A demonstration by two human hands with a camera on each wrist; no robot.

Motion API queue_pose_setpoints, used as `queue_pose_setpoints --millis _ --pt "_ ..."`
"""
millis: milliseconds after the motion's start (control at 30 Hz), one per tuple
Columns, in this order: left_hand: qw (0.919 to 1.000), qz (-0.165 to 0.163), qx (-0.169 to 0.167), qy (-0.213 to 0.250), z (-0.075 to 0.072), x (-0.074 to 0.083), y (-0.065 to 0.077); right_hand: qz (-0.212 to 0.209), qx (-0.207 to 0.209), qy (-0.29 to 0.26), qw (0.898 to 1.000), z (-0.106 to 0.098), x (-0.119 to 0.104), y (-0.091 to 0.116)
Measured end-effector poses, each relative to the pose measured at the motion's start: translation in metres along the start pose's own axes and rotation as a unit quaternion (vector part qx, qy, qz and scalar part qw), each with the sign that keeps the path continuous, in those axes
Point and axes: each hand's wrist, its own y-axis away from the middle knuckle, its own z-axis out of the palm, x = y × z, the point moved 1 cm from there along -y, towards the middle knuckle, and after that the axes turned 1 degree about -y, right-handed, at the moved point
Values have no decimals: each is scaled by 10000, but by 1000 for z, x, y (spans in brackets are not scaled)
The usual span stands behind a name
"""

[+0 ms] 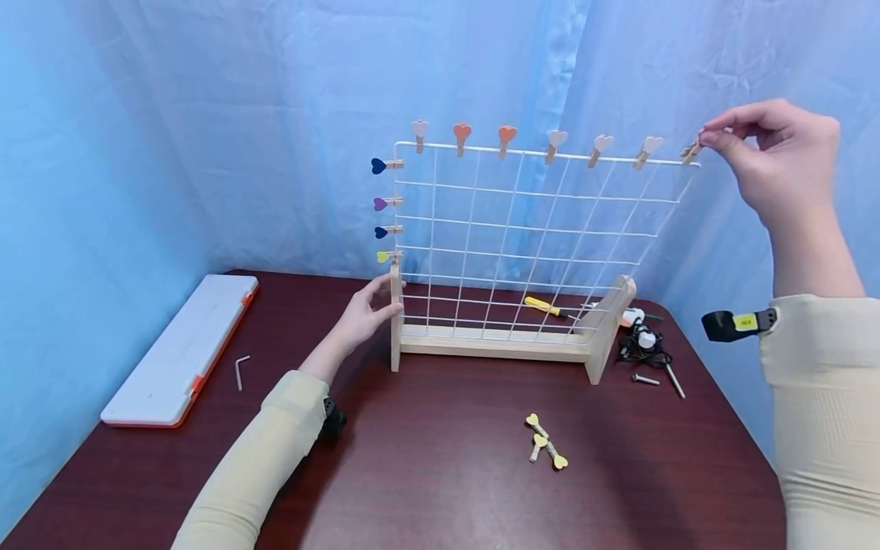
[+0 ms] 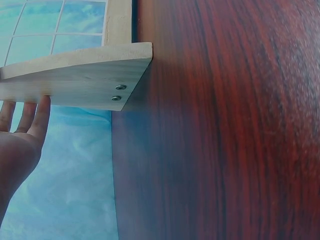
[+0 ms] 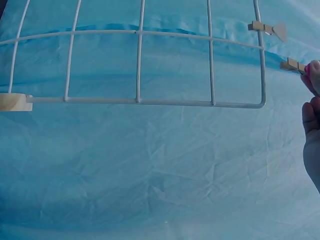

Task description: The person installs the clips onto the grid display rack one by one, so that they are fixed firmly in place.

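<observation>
My right hand (image 1: 784,160) pinches a small wooden clothespin (image 3: 292,65) between thumb and fingers, at the top right corner of a white wire grid (image 1: 509,188). In the right wrist view the clothespin's jaws lie just outside the grid's edge wire, and a bit of pink shows at the fingertips. My left hand (image 1: 360,315) holds the left side board of the wooden stand (image 1: 495,345), fingers against the board (image 2: 75,82) in the left wrist view. Heart clothespins line the grid's top, white and orange (image 1: 462,131), and its left side, blue, purple (image 1: 380,204) and yellow.
Three yellow heart clothespins (image 1: 540,441) lie on the dark red table (image 1: 412,473). At left are a white and orange case (image 1: 179,347) and a hex key (image 1: 238,373). Behind the grid lie a yellow screwdriver (image 1: 543,306) and black cable (image 1: 642,353); a bolt (image 1: 645,379) is nearby.
</observation>
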Motion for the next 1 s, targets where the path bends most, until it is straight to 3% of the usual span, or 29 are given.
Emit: queue_pose_setpoints --millis 200,467,667,900,1000 --pt "10000 -13 -9 20 0 1 0 75 -100 415 9991 3 19 -9" --pt "10000 2 -46 87 0 0 0 -68 -362 525 9979 7 36 -7" --pt "10000 -21 -35 66 -1 0 0 -11 -530 579 9969 8 37 -6" --pt "10000 -39 -19 66 0 1 0 447 -734 579 9946 2 26 -4" --pt "10000 -16 -21 38 0 2 0 118 -504 428 9977 0 16 3"
